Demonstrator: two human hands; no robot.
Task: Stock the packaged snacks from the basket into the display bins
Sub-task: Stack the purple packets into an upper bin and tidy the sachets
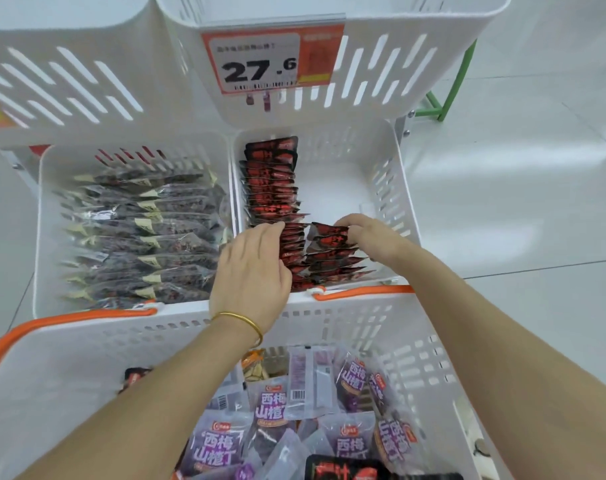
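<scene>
Both hands are mid-frame in the right display bin (395,161). The right hand (367,233) pinches a red-black snack packet (329,233), fingers closed on its edge. The left hand (251,268) is loosely curled against the packet row (272,188), hiding some, so its grip's unclear. Print on those packets is too blurry to read. The price tag (260,62) upper centre says 27.6. Purple packets (272,407) in the basket (69,362) at the bottom read 西梅山楂丁, partly cut off.
</scene>
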